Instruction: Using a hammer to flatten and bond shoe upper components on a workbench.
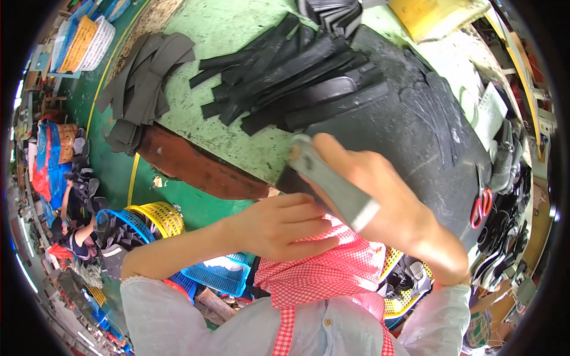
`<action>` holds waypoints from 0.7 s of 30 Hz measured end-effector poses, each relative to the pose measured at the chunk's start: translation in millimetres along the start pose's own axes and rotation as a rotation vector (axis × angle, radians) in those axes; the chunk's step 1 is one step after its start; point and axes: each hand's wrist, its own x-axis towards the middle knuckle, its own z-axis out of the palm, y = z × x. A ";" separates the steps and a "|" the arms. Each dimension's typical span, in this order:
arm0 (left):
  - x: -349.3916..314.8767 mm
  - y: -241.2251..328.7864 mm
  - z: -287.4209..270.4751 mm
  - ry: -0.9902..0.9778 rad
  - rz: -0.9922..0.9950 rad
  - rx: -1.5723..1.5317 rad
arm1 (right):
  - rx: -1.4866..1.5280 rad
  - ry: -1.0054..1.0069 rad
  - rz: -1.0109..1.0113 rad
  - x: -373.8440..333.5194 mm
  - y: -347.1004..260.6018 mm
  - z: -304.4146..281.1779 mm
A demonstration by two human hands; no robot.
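My right hand (380, 184) is closed around a grey metal hammer (333, 181), its head tilted with a rounded end and a broad, pale-edged end. Lower and to the left, my left hand (291, 225) is curled in front of the red checked apron (320, 267). Its thumb and palm are hidden, so anything it grips cannot be made out. Both hands are at the near edge of a black board (415, 139) on the green worktable (231, 145). Beyond them lies a heap of black strips (285, 74). Thinner black strips (436, 110) rest farther right.
Dark grey flat pieces (148, 83) overhang the table's left side. Red-handled scissors (481, 207) lie at the right edge. A yellow block (439, 18) stands at the back. Below are a yellow basket (157, 216) and a blue basket (219, 274). Another person (83, 237) works far left.
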 end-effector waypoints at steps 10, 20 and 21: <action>42.7 -79.1 -17.2 0.041 -0.425 0.583 | -0.027 0.509 0.216 -97.5 65.9 -65.1; 193.2 -97.8 129.0 -0.157 -0.029 0.210 | -0.067 0.684 0.337 -162.6 114.7 -82.6; 196.4 -100.3 125.5 -0.215 -0.026 0.193 | -0.053 0.689 0.334 -162.2 114.4 -80.9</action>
